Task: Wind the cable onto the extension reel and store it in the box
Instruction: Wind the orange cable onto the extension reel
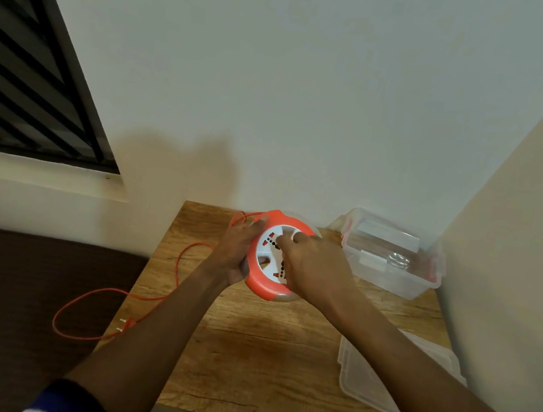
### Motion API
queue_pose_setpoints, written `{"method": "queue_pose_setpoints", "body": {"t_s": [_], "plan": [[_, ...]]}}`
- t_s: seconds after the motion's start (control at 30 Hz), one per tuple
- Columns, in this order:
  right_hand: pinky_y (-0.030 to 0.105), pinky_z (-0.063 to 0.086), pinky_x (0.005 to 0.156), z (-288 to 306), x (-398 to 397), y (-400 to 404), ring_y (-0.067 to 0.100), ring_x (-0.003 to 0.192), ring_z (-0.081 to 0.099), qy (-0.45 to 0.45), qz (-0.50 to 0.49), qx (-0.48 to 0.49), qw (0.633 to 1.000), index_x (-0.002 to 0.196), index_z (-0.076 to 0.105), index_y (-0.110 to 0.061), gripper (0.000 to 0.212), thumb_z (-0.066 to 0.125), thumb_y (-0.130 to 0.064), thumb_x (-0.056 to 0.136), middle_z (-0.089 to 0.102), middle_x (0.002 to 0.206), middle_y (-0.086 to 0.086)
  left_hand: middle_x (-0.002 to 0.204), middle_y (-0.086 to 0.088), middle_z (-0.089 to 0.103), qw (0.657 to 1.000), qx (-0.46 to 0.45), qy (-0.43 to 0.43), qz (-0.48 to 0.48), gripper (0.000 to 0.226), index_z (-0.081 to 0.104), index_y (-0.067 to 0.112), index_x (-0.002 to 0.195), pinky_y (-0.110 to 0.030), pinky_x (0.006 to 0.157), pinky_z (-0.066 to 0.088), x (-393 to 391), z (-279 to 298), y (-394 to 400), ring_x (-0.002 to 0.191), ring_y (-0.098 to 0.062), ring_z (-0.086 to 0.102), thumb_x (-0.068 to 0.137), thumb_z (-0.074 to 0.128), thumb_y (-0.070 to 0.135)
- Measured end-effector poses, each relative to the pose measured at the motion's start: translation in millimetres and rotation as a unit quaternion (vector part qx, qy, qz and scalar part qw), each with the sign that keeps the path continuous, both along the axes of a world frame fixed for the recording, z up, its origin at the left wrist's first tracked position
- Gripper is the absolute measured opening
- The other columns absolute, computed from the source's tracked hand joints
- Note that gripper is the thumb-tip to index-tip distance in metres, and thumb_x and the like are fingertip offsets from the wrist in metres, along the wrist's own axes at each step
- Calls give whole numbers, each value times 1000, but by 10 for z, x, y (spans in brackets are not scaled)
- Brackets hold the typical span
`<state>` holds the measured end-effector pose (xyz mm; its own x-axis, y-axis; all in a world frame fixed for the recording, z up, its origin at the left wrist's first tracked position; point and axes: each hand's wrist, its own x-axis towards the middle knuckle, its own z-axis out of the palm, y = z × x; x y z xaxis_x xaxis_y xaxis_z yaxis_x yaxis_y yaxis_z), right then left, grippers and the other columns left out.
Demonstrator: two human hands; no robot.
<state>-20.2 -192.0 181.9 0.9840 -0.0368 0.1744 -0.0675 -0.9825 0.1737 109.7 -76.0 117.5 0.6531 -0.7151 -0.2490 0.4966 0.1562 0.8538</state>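
Over the wooden table (265, 350) we grip the extension reel (273, 258) with our left hand (236, 253) while our right hand (314, 266) pinches its hub, the slack orange cable (106, 294) trailing off the table's left edge.

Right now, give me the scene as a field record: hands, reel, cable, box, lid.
left hand: grips the reel's left rim
right hand: on the reel's white face, fingers curled at its centre
reel: orange and white, held tilted above the table
cable: orange, mostly unwound, trails off the table's left edge
plug: loose, beside the table's left edge
box: clear, open, back right on the table
lid: off, lying front right
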Motion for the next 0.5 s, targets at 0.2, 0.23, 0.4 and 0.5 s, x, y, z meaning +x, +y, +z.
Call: {"method": "queue_pose_setpoints", "body": {"t_s": [0.2, 0.23, 0.4, 0.5], "plan": [[47, 56, 82, 190, -44, -188, 31, 125, 46, 110, 146, -37, 982, 130, 53, -34, 60, 79, -26, 77, 37, 148, 6, 134, -29, 64, 998, 26, -5, -50, 66, 55, 5, 142, -48, 77, 63, 34, 79, 73, 100, -39, 72, 91, 67, 45], [47, 56, 82, 201, -51, -199, 32, 125, 47, 118, 155, -54, 979, 132, 50, -35, 63, 79, -26, 77, 36, 149, 7, 133, -29, 64, 998, 35, -14, -50, 67, 56, 4, 142, -48, 77, 63, 34, 93, 78, 99, -39, 72, 89, 67, 45], [50, 54, 82, 218, -55, -203, 38, 122, 48, 119, 150, -106, 976, 144, 23, -46, 79, 72, -36, 83, 37, 144, 15, 122, -24, 69, 998, 44, -20, -42, 68, 55, 4, 141, -46, 72, 65, 21, 122, 114, 92, -36, 74, 87, 68, 43], [47, 52, 77, 200, -47, -138, 38, 117, 51, 121, 140, -116, 976, 144, 19, -47, 79, 70, -39, 85, 42, 137, 17, 124, -26, 68, 998, 44, -20, -48, 66, 55, 4, 141, -48, 74, 64, -4, 107, 110, 94, -38, 73, 89, 68, 42]]}}
